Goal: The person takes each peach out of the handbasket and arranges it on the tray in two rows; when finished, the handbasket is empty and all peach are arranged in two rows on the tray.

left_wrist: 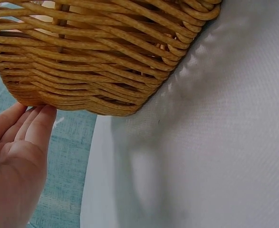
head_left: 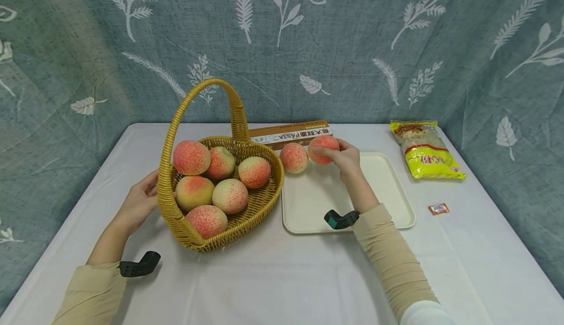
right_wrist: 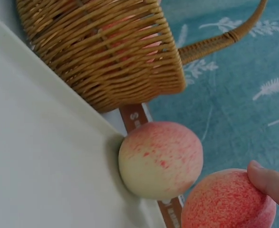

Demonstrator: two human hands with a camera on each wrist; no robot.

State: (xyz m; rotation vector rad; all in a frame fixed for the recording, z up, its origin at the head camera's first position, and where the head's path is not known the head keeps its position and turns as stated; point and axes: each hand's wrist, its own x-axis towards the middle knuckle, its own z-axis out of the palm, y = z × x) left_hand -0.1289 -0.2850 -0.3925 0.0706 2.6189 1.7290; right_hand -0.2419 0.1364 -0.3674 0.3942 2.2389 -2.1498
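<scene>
Right now, a round pink-and-cream speckled peach pinched in the fingertips of the right hand, thumb and fingers curled round its far side, held at the back left corner of the cream rectangular plastic tray; whether resting on the tray or just above it, hard to tell. Gripped from the side, likely so the fruit can be set down without rolling. Just beyond those fingertips, a second, paler peach, sitting against the tray's rim and close beside the held one. Behind both, a flat brown pasta box.

Farther out from the right fingers, a woven golden wicker basket with a tall arched handle, with six more peaches inside. Left hand laid against the basket's outer wall, fingers straight and relaxed, touching the weave rather than clasping it, seemingly to steady the basket.

Well off to the other side of the right hand, a yellow plastic food packet and a small orange sachet on the white tablecloth.
</scene>
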